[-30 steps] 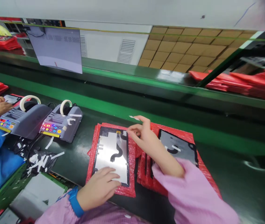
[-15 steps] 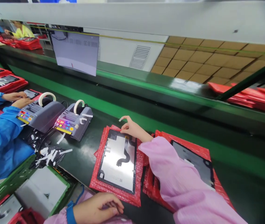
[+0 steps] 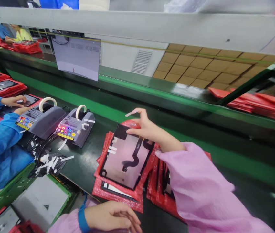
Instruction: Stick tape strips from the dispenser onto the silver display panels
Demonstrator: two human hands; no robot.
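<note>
My right hand [image 3: 143, 124] grips the top edge of a tablet-sized panel [image 3: 125, 158] with a dark curved ribbon cable, together with its red bubble wrap. A small white strip [image 3: 131, 112] sticks to a raised fingertip. The panel is tilted above another panel [image 3: 118, 190] on red wrap [image 3: 137, 207]. My left hand [image 3: 114, 216], with a blue band at the wrist, rests at the front edge near the stack, its fingers loosely curled and apart, holding nothing. To the right, another red-wrapped stack [image 3: 158, 191] lies partly under my right sleeve.
Two grey tape dispensers [image 3: 75, 126] stand to the left, with white scraps [image 3: 51, 163] on black plastic before them. A person in blue sleeves [image 3: 4, 136] works beyond. A green crate [image 3: 6, 181] stands at lower left; a grey-white beam [image 3: 127, 27] spans the top.
My right hand has lifted a wrapped panel, now tilted over the left stack and exposing another beneath. My left hand has shifted slightly right. The view has moved a little.
</note>
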